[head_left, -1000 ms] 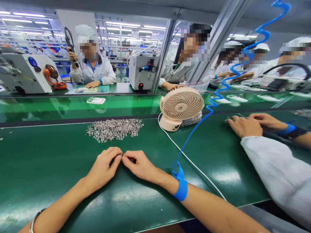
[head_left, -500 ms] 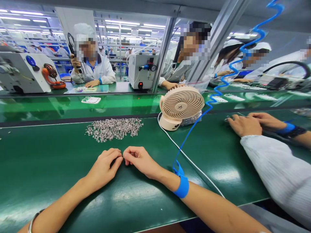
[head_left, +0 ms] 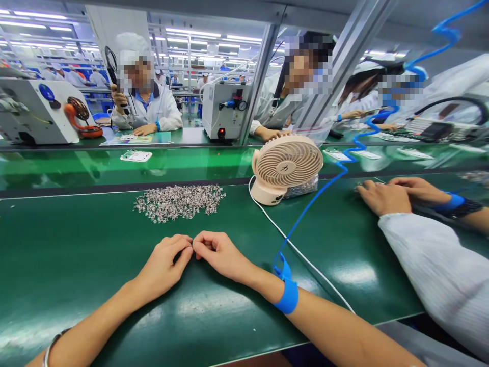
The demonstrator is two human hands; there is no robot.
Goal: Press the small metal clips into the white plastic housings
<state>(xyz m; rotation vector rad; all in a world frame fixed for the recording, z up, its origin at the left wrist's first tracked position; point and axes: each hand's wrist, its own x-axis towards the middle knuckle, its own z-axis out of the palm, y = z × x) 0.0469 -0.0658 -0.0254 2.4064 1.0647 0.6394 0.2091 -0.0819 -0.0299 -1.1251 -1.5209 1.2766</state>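
My left hand and my right hand meet fingertip to fingertip above the green work surface. Both are closed in a pinch, thumb against fingers. Whatever sits between the fingertips is hidden or too small to name. Just beyond them lies a loose pile of small silvery metal parts. Around my right wrist is a blue wrist strap, from which a blue coiled cord runs up to the right.
A beige fan stands behind my right hand, its white cable trailing toward the front edge. At right, a co-worker's hands work close by. White panels, one a flat piece, lie on the green conveyor beyond the dark rail.
The white panels on the conveyor have shifted slightly left. The blue cord has swung to the right. My hands stay pinched together, the fingertips now a little closer.
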